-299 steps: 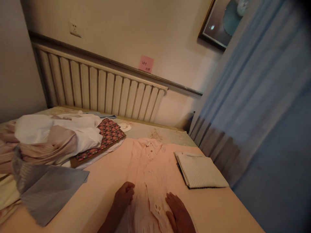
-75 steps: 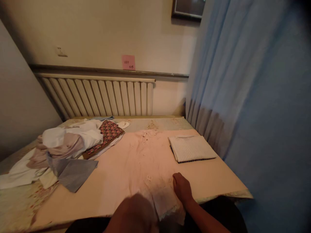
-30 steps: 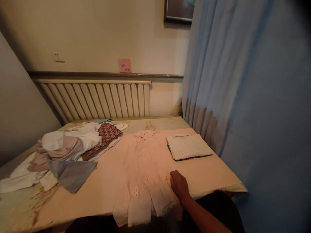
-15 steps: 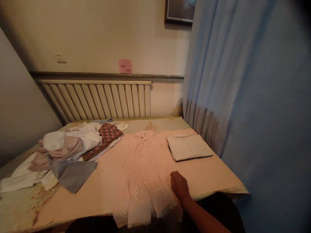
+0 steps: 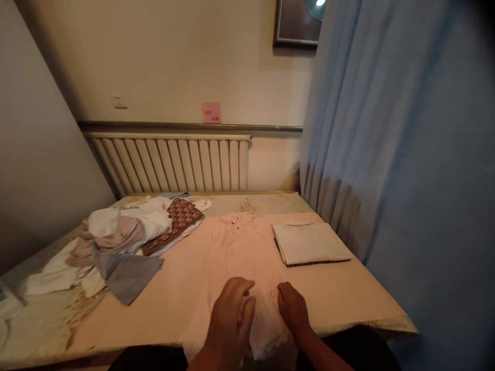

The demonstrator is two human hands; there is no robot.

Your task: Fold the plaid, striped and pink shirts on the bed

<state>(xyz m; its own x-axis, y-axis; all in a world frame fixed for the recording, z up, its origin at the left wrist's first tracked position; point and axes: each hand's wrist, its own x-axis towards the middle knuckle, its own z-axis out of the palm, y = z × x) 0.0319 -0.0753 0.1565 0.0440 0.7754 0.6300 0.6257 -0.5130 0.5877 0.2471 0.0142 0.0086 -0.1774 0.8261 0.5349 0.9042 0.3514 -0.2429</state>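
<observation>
A thin pale pink garment with small cut-out patterns and a lacy lower edge lies spread out, its lower end hanging toward my lap over the table's front edge. My right hand is closed at the garment's right side and pinches the fabric there; the fingertips are partly hidden. Over the lower middle of the garment is my left hand, with curved fingers and the thumb held apart. It grips nothing that I can see, and it covers part of the fabric.
On the right lies a folded striped cloth. A heap of loose clothes with a red patterned piece and a grey-blue piece occupies the left. Behind the table is a radiator; a blue curtain hangs along the right side.
My left hand has come into view from below and now hovers over the garment's lower part. My right hand keeps its pinch on the right side. The view has shifted slightly left.
</observation>
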